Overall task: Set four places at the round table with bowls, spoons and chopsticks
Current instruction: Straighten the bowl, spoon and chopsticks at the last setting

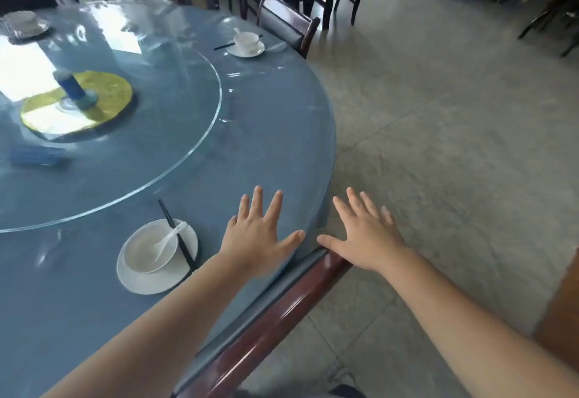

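Observation:
A round table [266, 134] with a blue cover fills the left. Near me a white bowl [142, 252] sits on a white plate [156, 281], a white spoon [170, 237] in it and black chopsticks [175, 234] lying across the plate's right side. A second setting stands at the far edge: bowl [247, 40] with a spoon on a plate [247, 51], chopsticks [224, 46] to its left. My left hand [260, 241] hovers flat over the table's edge with fingers spread and holds nothing. My right hand [365, 234] is spread flat over the floor just past the edge, empty.
A glass turntable [175, 134] carries a yellow mat [106, 90], a blue cylinder [70, 84] and a blue packet [34, 156]. Stacked dishes [23, 23] stand far left. A dark wooden chair back [282, 313] is below my hands, another chair [286, 21] beyond.

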Available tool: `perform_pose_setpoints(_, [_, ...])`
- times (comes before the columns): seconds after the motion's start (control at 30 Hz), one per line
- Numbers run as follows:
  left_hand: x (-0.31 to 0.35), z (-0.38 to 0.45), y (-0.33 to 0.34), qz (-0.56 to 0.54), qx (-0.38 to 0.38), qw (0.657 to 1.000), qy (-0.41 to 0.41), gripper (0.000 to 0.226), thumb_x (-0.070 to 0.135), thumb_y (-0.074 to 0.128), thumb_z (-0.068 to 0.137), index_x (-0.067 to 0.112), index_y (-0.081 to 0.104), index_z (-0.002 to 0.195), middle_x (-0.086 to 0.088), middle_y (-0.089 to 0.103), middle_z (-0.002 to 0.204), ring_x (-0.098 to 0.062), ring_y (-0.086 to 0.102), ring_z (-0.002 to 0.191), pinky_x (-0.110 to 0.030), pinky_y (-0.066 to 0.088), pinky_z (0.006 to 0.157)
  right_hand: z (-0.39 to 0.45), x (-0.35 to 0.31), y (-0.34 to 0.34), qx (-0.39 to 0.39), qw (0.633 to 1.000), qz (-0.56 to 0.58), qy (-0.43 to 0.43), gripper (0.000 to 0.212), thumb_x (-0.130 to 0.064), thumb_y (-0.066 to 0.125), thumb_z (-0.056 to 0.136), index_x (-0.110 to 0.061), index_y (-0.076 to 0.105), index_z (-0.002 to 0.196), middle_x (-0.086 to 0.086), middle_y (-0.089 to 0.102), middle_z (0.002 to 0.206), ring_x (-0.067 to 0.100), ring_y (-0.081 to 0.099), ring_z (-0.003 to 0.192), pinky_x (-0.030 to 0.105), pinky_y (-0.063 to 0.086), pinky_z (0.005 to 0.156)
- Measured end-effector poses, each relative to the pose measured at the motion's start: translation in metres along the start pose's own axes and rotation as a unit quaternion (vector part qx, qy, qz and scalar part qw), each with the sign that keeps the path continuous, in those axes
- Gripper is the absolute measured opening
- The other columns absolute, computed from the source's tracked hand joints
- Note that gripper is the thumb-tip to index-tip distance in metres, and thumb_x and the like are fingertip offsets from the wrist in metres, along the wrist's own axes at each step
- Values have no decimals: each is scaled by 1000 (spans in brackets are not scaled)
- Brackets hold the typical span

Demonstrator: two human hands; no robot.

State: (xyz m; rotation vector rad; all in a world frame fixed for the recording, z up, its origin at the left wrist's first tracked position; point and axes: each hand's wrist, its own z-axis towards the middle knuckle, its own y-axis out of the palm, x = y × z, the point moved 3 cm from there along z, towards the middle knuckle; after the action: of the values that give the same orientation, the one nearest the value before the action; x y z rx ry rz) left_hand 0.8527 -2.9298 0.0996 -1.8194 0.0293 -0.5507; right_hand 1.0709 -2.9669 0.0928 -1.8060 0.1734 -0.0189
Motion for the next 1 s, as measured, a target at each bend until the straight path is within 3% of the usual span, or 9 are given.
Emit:
perform_pose_setpoints(0.27, [118,44,23,16,-15,1000,1,95,87,18,74,39,1,154,-4,-3,165,-28,-3,151,-52,18,116,-24,139,13,-41,998,40,36,107,-93,13,65,-36,4,154,-4,-11,165,20,-10,150,55,6,117])
perform_pose_setpoints(0.57, [220,94,59,75,-51,996,16,95,86,17,74,39,-2,154,-4,-8,165,-26,-7,151,-50,16,117,-9,257,2,-65,995,42,56,114,-97,15,56,-40,-1,154,-4,-16,164,22,-10,151,57,9,116])
perform_pose_setpoints(0.8, [252,179,71,111,-46,993,20,98,88,12,71,38,-4,154,-4,-11,165,-28,-8,151,-49,17,118,48,326,-6,-102,990,63,76,116,-98,20,55,-42,-8,152,-5,-25,161,22,-15,150,58,3,115])
perform_pose_setpoints(1.0, [292,304,79,115,-49,992,27,96,84,17,73,37,-2,154,-6,-11,164,-30,-8,151,-51,16,118,152,393,-20,-119,988,54,83,114,-97,23,60,-40,-9,153,-4,-26,161,22,-16,150,58,2,115])
